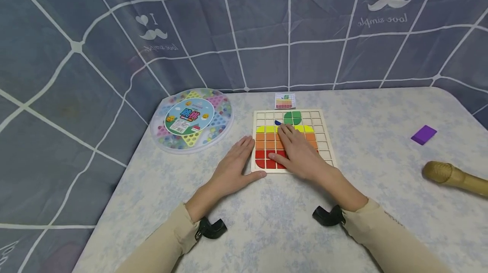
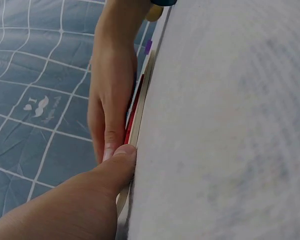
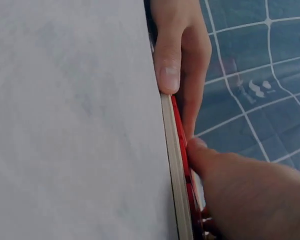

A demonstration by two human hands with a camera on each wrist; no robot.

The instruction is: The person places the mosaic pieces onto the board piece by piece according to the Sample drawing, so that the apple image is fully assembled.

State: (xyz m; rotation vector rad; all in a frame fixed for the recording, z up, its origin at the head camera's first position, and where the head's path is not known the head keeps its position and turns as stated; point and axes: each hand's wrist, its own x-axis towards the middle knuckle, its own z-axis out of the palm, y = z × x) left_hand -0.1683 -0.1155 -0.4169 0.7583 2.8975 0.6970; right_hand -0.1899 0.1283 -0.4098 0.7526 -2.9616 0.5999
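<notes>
A square wooden grid board (image 1: 325, 148) lies flat on the table. Rows of red (image 1: 260, 155), orange (image 1: 261, 139) and yellow (image 1: 269, 129) pieces fill much of it, below a green leaf shape (image 1: 292, 117) and a small dark blue piece (image 1: 277, 122). The left hand (image 1: 233, 168) rests at the board's left side, fingers extended along it and thumb touching the front edge near the corner. Over the coloured pieces lies the right hand (image 1: 301, 154), fingers extended, fingertips beside the blue piece; it hides part of the pattern. Both wrist views show the board (image 3: 172, 140) edge-on.
Behind the board is a small printed card (image 1: 285, 100) with a similar pattern. A round, clear-covered game board (image 1: 221, 110) with a colourful label lies at the left. On the right are a purple block (image 1: 424, 135) and a gold microphone-shaped object (image 1: 453, 175). A grey-blue curtain (image 1: 263, 19) hangs behind the table.
</notes>
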